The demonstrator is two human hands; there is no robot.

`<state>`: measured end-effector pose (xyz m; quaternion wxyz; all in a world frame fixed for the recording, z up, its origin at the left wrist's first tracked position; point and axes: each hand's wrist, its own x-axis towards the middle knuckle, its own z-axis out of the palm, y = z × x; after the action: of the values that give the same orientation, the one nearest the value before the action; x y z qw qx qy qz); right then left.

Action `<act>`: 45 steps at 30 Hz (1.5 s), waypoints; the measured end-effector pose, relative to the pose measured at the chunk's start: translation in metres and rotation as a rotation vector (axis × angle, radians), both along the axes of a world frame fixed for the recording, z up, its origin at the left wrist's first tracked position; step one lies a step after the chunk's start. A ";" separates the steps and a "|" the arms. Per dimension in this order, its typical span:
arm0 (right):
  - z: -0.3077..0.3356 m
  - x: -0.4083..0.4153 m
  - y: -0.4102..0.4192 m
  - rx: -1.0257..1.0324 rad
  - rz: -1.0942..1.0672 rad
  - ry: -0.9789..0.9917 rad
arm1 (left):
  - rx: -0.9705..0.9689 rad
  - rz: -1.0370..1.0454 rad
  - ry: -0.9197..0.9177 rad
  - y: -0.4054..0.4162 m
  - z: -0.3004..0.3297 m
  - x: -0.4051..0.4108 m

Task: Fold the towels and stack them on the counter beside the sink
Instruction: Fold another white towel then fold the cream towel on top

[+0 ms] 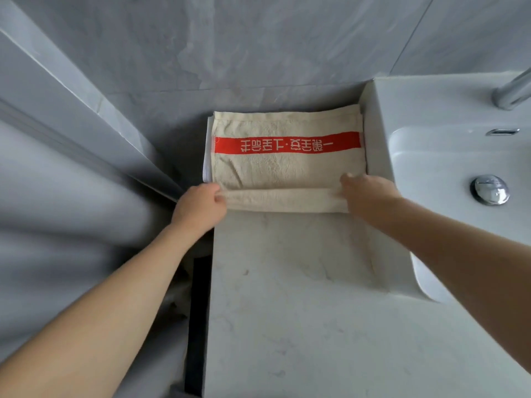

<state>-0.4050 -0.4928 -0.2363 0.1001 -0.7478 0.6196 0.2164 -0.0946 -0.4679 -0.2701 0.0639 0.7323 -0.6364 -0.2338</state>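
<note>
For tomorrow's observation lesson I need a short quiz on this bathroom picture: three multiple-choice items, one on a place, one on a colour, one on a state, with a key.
1. Where does the folded beige towel lie?
A. in the sink basin
B. on the counter left of the sink
C. on the floor

2. What colour is the towel's printed band?
A. blue
B. green
C. red

3. What is the left hand doing?
A. gripping the towel's near edge
B. turning the faucet
C. hanging idle

Key: 1 B, the towel lies on the marble counter beside the white sink; 2 C, the band is red with white characters; 3 A, its fingers curl on the near fold, opposite the right hand.
</note>
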 end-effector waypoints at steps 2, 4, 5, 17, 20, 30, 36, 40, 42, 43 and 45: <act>0.010 -0.005 -0.021 -0.081 -0.009 -0.059 | -0.001 0.190 0.261 -0.022 0.012 0.005; 0.020 -0.007 -0.044 -0.193 0.048 -0.020 | -0.013 0.344 0.514 -0.044 0.023 0.008; 0.024 -0.007 -0.057 -0.244 0.078 0.012 | -0.012 0.416 0.609 -0.055 0.026 0.009; 0.005 -0.003 -0.164 -0.305 0.188 0.352 | -0.276 0.506 0.473 -0.159 -0.016 -0.006; -0.007 -0.006 -0.173 -0.308 0.170 0.398 | -0.328 0.461 0.316 -0.168 -0.025 -0.012; -0.031 0.029 -0.123 -0.529 -0.109 -0.149 | -0.145 0.494 0.285 -0.165 -0.028 -0.002; -0.083 0.049 -0.083 -0.206 -0.177 -0.323 | 0.074 0.369 0.187 -0.116 -0.021 -0.008; -0.096 0.035 -0.091 -0.241 -0.190 -0.428 | -0.104 0.372 0.173 -0.106 -0.023 -0.007; -0.099 0.027 -0.092 -0.240 -0.173 -0.440 | -0.177 0.297 0.076 -0.101 -0.028 -0.002; -0.100 0.025 -0.092 -0.253 -0.189 -0.489 | -0.205 0.246 -0.004 -0.099 -0.032 -0.001; -0.101 0.027 -0.094 -0.319 -0.274 -0.613 | -0.254 0.180 -0.160 -0.095 -0.042 -0.001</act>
<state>-0.3784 -0.5864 -0.3372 0.1913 -0.6942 0.6812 -0.1322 -0.0959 -0.5633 -0.3126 0.1257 0.7887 -0.5956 -0.0856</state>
